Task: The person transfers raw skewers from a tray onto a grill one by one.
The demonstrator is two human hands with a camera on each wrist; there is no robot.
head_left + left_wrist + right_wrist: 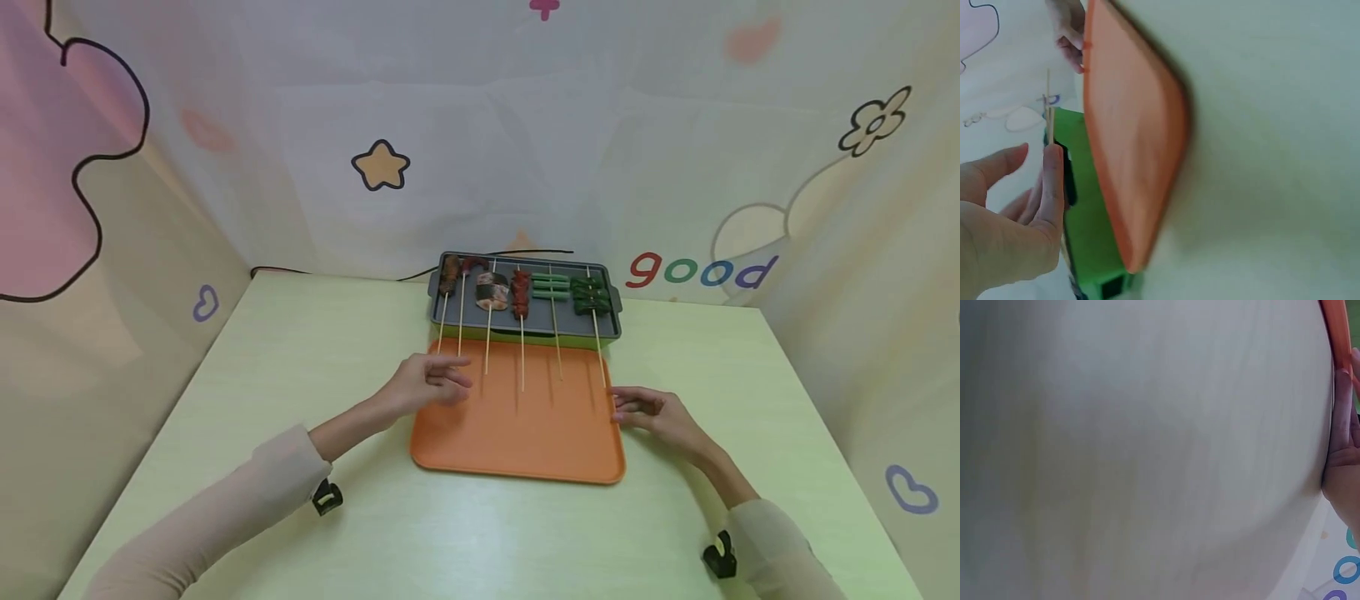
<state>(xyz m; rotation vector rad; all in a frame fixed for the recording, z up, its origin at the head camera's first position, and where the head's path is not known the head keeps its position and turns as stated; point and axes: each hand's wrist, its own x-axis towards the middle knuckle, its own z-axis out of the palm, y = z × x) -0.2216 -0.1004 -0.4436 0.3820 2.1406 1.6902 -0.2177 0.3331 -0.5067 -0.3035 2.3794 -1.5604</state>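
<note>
Several skewers of toy-like food lie across a grey grill pan [506,327], their bare sticks reaching over an orange tray [525,442]. From left they carry a brown piece [449,273], a dark red curved piece [474,264], a roll with a dark band [492,292], red chunks [521,293], green strips [551,287] and dark green folded leaves [590,296]. My left hand [431,381] is over the tray's left side near the stick ends, thumb apart from extended fingers [1053,181]. My right hand [652,412] touches the tray's right rim with fairly straight fingers.
The grill's green base [1088,219] stands at the back of the pale table [322,333], directly behind the tray. Patterned cloth [480,167] hangs around the back and sides. A black cord [281,269] runs along the back edge. Black straps [327,497] sit at both wrists.
</note>
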